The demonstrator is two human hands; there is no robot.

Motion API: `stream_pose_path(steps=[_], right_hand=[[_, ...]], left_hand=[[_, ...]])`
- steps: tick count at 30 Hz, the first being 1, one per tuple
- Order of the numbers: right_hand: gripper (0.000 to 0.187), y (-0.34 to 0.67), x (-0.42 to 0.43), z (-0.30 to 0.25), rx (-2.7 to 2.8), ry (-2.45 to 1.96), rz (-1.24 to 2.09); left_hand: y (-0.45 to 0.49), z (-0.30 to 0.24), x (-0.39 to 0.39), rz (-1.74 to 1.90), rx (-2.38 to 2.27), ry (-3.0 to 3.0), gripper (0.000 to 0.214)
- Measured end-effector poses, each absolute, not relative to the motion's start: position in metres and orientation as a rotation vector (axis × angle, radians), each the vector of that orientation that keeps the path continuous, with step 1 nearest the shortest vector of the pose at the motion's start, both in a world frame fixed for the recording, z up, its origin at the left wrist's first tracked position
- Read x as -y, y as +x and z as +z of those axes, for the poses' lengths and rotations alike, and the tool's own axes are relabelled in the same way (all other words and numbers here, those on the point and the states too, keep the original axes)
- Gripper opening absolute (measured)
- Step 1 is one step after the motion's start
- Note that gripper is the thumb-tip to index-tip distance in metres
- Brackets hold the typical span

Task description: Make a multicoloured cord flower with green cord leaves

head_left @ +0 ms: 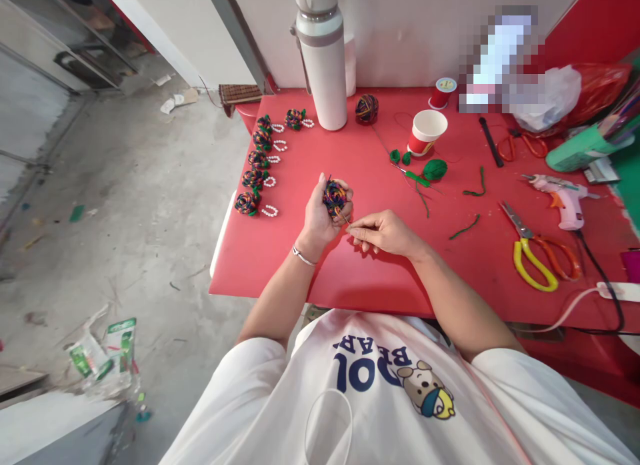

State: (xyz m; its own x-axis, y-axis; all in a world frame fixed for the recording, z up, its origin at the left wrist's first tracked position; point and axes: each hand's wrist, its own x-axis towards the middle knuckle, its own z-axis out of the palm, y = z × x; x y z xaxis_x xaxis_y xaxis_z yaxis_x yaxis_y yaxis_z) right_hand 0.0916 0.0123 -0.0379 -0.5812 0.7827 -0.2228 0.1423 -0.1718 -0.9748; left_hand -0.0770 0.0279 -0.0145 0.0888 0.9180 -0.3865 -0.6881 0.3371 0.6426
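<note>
My left hand [323, 215] cups a multicoloured crocheted flower [335, 197] in dark blue, purple and orange yarn, above the front of the red table. Just right of it, my right hand [383, 233] pinches a thin strand of yarn [346, 218] that runs to the flower. What else may sit between those fingertips is hidden. Beyond the hands lie a ball of multicoloured yarn [367, 109], a green crochet hook [417, 178] and a small green yarn ball [435, 170]. Several finished-looking yarn flowers [247, 203] with white bead loops [270, 211] line the table's left side.
A white bottle [325, 68] and paper cup [429, 133] stand at the back. To the right lie yellow-and-orange scissors [535, 262], a pink glue gun [565, 197] with its cable, red-handled snips [523, 145] and a green pen holder [575, 148]. Green yarn scraps [465, 226] are scattered about.
</note>
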Motion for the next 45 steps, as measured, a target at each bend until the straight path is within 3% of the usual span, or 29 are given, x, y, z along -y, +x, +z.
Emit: stream_pose_path(steps=[45], right_hand=[[0.041,0.0884,-0.0086,-0.0308,1.550,-0.991,1.862]], left_hand=[[-0.0705,-0.0205,-0.0239,1.329,-0.733,0.398,0.059]])
